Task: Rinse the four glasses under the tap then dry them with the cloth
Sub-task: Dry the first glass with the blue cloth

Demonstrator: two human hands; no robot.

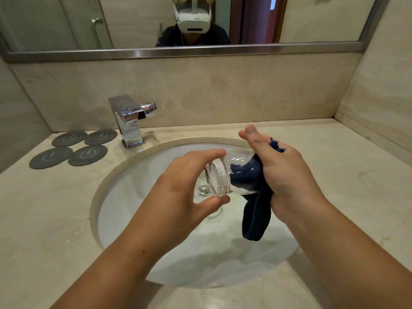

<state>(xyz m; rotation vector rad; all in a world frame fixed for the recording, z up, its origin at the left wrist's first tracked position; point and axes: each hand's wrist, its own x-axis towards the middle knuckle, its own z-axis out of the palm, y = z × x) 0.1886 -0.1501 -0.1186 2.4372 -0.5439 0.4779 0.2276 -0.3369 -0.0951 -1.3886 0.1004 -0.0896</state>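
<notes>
Closest to the camera, two bare forearms reach in over the white basin (pixel 133 186). The left hand (pixel 185 181) pinches the thick base of a clear glass (pixel 225 172), with its fingers curled over the top edge of the base and the thumb pressing up from below. The glass lies on its side above the middle of the basin, base toward the left hand and mouth toward the right. A dark blue cloth (pixel 256 217) is stuffed into the mouth, and its loose tail hangs down below the glass. The right hand (pixel 287 175) grips the cloth at the glass's mouth; its thumb sticks up and its other fingers are wrapped out of sight around the cloth. Seen through the glass, a shiny shape low in the basin may be the drain (pixel 204 189), though refraction makes that unsure.

Beyond, on the pale marble counter (pixel 334 175), a square chrome tap (pixel 130 118) stands at the basin's far left rim. Left of it lie four round grey coasters (pixel 73 148), set two by two. Farthest back, a metal-framed mirror (pixel 178 52) reflects a person wearing a white headset (pixel 192 21).
</notes>
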